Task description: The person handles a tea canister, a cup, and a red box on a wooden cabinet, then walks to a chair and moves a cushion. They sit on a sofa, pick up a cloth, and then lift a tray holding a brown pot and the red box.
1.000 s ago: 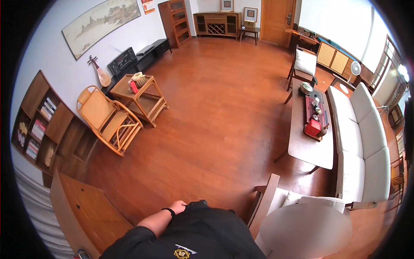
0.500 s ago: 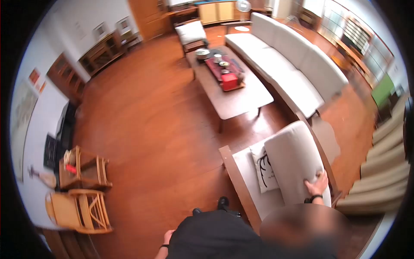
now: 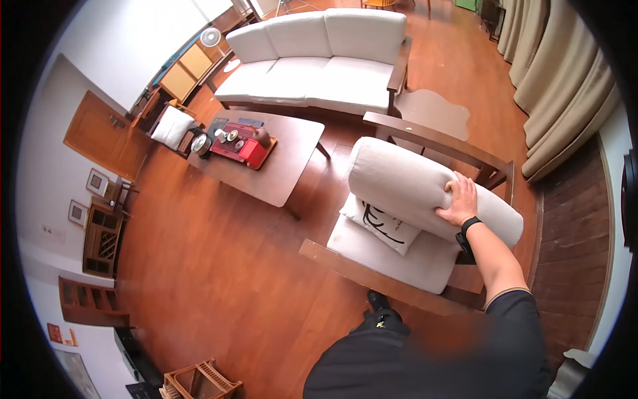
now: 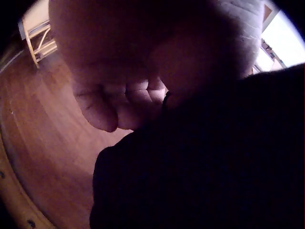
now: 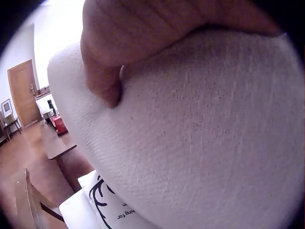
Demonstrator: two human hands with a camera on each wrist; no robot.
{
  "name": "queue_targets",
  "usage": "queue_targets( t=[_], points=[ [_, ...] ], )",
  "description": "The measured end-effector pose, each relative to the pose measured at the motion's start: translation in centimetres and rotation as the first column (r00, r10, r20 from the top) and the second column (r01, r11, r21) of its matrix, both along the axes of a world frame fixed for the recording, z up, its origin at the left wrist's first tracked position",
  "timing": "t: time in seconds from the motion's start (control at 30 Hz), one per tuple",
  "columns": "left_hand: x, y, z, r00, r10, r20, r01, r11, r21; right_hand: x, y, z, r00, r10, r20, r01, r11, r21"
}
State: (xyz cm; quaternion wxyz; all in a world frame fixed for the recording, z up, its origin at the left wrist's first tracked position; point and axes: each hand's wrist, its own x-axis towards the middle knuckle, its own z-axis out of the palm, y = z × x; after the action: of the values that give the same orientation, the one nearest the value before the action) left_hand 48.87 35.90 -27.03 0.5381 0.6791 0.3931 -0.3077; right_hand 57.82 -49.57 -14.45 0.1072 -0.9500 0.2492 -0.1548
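My right hand (image 3: 458,199) grips the top edge of the armchair's off-white back cushion (image 3: 399,171). In the right wrist view the thumb (image 5: 102,78) presses a dent into the woven fabric. A white throw pillow (image 3: 392,233) with black branch-like lines leans against that cushion, on the pale seat pad (image 3: 355,246) of the wooden-armed chair. In the left wrist view my left hand (image 4: 128,71) hangs beside dark clothing (image 4: 200,162), its fingers loosely bent and nothing seen in them. The head view does not show it; my body hides that side.
A wooden coffee table (image 3: 292,139) bears a red tea tray, a red box (image 3: 252,153) and a teapot. Beyond it stands a long white sofa (image 3: 309,80). The chair's near wooden armrest (image 3: 372,272) lies just ahead of my foot. Beige curtains (image 3: 561,100) hang at the right.
My view has swung right, from the open room to the armchair. The right hand, out of sight at first, came onto the back cushion and now grips it. The left hand dropped out of the head view.
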Motion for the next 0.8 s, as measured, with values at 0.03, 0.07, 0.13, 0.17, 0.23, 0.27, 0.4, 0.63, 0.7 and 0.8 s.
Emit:
queue_targets(
  t=[0.03, 0.07, 0.13, 0.17, 0.23, 0.27, 0.4, 0.63, 0.7, 0.8],
  points=[
    [-0.8, 0.3, 0.4, 1.0, 0.007, 0.006, -0.007, 1.0, 0.012, 0.0, 0.1, 0.0, 1.0, -0.004, -0.007, 0.004, 1.0, 0.002],
    [-1.7, 0.4, 0.7, 1.0, 0.019, 0.013, -0.019, 1.0, 0.022, 0.0, 0.2, 0.0, 1.0, 0.018, -0.002, -0.018, 1.0, 0.006],
    [-3.8, 0.6, 0.8, 0.999, 0.041, 0.028, -0.042, 0.999, 0.035, -0.2, 0.4, 0.0, 1.0, 0.01, 0.02, -0.01, 1.0, -0.015],
    [-4.7, 0.5, 0.8, 0.998, 0.05, 0.036, -0.052, 0.998, 0.04, -0.2, 0.5, 0.1, 1.0, 0.009, 0.016, -0.009, 1.0, -0.023],
    [-6.0, -0.9, 1.6, 0.996, 0.075, 0.054, -0.078, 0.996, 0.049, -0.4, 0.7, 0.1, 0.998, 0.035, 0.044, -0.033, 0.999, -0.036],
    [-6.9, -1.1, 1.5, 0.994, 0.087, 0.063, -0.091, 0.995, 0.052, -0.4, 0.8, 0.0, 0.997, 0.038, 0.067, -0.035, 0.998, -0.047],
    [-9.8, -2.6, 0.8, 0.989, 0.119, 0.09, -0.125, 0.991, 0.056, -0.9, 1.8, -0.5, 0.986, 0.069, 0.155, -0.056, 0.995, -0.084],
    [-15.0, -6.5, 0.4, 0.972, 0.197, 0.13, -0.208, 0.975, 0.076, -1.8, 3.2, -1.6, 0.993, 0.065, 0.099, -0.052, 0.991, -0.124],
    [-16.5, -6.9, 1.0, 0.967, 0.216, 0.136, -0.23, 0.968, 0.096, -1.6, 3.4, -1.5, 0.994, 0.065, 0.083, -0.054, 0.989, -0.135],
    [-18.5, -6.9, 0.7, 0.963, 0.229, 0.141, -0.246, 0.962, 0.115, -1.7, 3.6, -1.5, 0.995, 0.065, 0.078, -0.051, 0.983, -0.176]
  ],
)
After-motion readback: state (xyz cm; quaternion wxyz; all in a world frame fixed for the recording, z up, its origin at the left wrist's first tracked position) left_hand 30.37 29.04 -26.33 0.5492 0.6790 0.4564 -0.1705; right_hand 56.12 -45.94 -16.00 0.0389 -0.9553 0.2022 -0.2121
